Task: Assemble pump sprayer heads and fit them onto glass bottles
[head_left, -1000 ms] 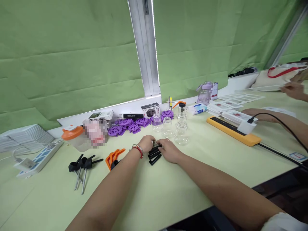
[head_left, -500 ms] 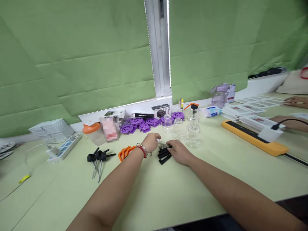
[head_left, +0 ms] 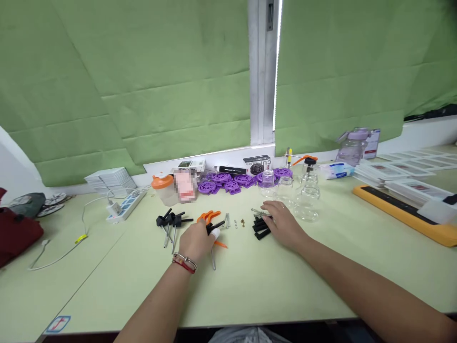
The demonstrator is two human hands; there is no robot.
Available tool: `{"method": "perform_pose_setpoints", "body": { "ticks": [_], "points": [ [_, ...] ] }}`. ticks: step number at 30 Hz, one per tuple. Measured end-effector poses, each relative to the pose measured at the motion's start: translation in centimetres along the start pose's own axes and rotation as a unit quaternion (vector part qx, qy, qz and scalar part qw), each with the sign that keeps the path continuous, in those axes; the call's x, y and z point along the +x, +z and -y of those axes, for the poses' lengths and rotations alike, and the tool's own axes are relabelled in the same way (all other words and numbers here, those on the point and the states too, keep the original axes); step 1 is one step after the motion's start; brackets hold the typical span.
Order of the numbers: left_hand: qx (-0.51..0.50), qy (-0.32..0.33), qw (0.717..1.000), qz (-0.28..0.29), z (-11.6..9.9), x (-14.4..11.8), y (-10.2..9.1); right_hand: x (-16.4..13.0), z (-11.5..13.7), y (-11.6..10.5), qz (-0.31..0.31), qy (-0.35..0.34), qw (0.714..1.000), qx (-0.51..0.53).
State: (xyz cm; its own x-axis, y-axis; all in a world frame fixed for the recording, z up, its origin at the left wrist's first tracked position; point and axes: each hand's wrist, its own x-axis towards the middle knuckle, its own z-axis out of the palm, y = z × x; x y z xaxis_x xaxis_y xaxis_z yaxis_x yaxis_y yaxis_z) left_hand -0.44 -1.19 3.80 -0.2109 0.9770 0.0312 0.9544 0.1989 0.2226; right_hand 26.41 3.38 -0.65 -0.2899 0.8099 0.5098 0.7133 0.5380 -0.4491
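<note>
My left hand (head_left: 196, 240) is closed around a black plastic part with a metal rod (head_left: 213, 259), its black arm pointing up and right. White wrapping covers a fingertip. Orange triangular frames (head_left: 209, 216) lie partly behind this hand, which hides some of them. My right hand (head_left: 282, 221) rests with loosely bent fingers over a pile of black tube-like pieces (head_left: 262, 233) and thin metal springs (head_left: 256, 211). Between the hands lie metal pins (head_left: 227, 220), small silver bits (head_left: 235, 224) and small brass-coloured bits (head_left: 243, 222). Similar black parts with rods (head_left: 173, 220) lie to the left.
Purple plastic wheels (head_left: 232, 186) are heaped at the back, beside clear glass jars (head_left: 307, 200). An orange-lidded cup (head_left: 162, 188) and a white power strip (head_left: 130, 206) stand left. A yellow power strip (head_left: 403, 214) and stacked cards (head_left: 385, 169) occupy the right.
My left hand has moved left, away from the springs, and now holds a black part with a rod. My right hand stays at the black pieces. The view has turned left.
</note>
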Motion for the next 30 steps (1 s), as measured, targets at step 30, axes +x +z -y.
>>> {"method": "perform_pose_setpoints", "body": {
  "ticks": [30],
  "points": [
    [-0.369, 0.257, 0.872, 0.191, 1.5, -0.8, 0.6, 1.2, 10.0, 4.0, 0.226, 0.341, 0.797, 0.445]
  ]
}}
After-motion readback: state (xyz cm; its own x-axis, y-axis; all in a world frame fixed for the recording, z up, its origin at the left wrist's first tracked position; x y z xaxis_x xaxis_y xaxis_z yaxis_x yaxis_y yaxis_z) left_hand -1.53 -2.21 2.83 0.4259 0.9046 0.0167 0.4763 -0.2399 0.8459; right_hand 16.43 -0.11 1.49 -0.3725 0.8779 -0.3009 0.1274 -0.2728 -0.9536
